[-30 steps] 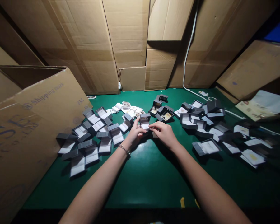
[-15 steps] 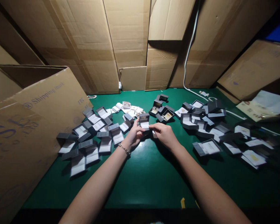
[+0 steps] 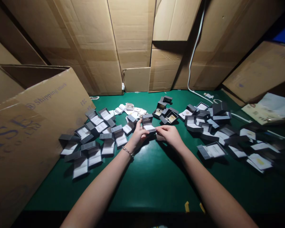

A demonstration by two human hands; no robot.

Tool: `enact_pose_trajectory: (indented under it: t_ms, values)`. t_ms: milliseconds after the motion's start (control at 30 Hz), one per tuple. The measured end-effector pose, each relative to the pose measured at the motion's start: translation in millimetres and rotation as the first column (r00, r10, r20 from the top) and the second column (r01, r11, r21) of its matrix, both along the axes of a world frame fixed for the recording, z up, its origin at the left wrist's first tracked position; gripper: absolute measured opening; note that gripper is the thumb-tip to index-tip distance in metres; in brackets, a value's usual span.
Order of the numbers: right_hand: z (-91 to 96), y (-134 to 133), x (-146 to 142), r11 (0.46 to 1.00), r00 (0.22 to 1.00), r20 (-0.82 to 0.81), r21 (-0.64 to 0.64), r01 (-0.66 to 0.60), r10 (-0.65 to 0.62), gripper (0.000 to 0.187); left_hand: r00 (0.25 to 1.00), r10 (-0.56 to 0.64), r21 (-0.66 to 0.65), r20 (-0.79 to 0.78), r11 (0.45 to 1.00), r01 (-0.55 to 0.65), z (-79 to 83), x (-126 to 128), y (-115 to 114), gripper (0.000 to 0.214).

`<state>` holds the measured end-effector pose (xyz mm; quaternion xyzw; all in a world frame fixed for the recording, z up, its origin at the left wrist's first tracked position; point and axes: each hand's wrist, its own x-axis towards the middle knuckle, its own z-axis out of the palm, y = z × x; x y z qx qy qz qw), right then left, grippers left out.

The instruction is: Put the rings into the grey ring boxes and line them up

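A small grey hinged box (image 3: pixel 147 123) with a white lining stands open at the middle of the green table (image 3: pixel 152 177). My left hand (image 3: pixel 138 136), with a bracelet at the wrist, grips the box from the left with curled fingers. On the box's right side my right hand (image 3: pixel 171 135) pinches its edge, and a small white piece (image 3: pixel 160 137) shows under that hand. Open grey boxes lie in a cluster on the left (image 3: pixel 92 142) and in a bigger heap on the right (image 3: pixel 211 126).
A large cardboard carton (image 3: pixel 30 126) printed "Shipping mark" leans over the table's left side. Cardboard sheets (image 3: pixel 133 44) wall the back, with a white cable (image 3: pixel 192 60) running down them. White inserts (image 3: pixel 130 109) lie behind the box. Papers (image 3: pixel 268 109) lie at far right.
Both hands stay on the open box with only slight finger shifts. The view has drifted a little.
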<state>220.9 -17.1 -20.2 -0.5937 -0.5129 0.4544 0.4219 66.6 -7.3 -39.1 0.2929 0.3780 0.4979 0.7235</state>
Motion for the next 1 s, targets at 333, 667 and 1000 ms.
enact_pose_trajectory:
  t_ms: [333,667,1000]
  values:
    - [-9.4,-2.9,-10.7,0.996,0.947,-0.315,-0.088,0.030,-0.057,0.036,0.999,0.021,0.069,-0.040,0.997,-0.018,-2.8,0.4,-2.9,0.090]
    - [-10.4,-1.9,-16.6,0.966,0.859,-0.476,-0.248,0.076,-0.190,0.021,1.000,-0.010,0.051,-0.002,0.999,0.010,3.7,0.3,-5.6,0.098]
    - [-8.5,-1.6,-14.6,0.970,0.849,-0.509,-0.242,0.019,-0.143,0.023,0.993,-0.056,0.071,0.102,0.996,0.049,3.7,0.3,-4.4,0.107]
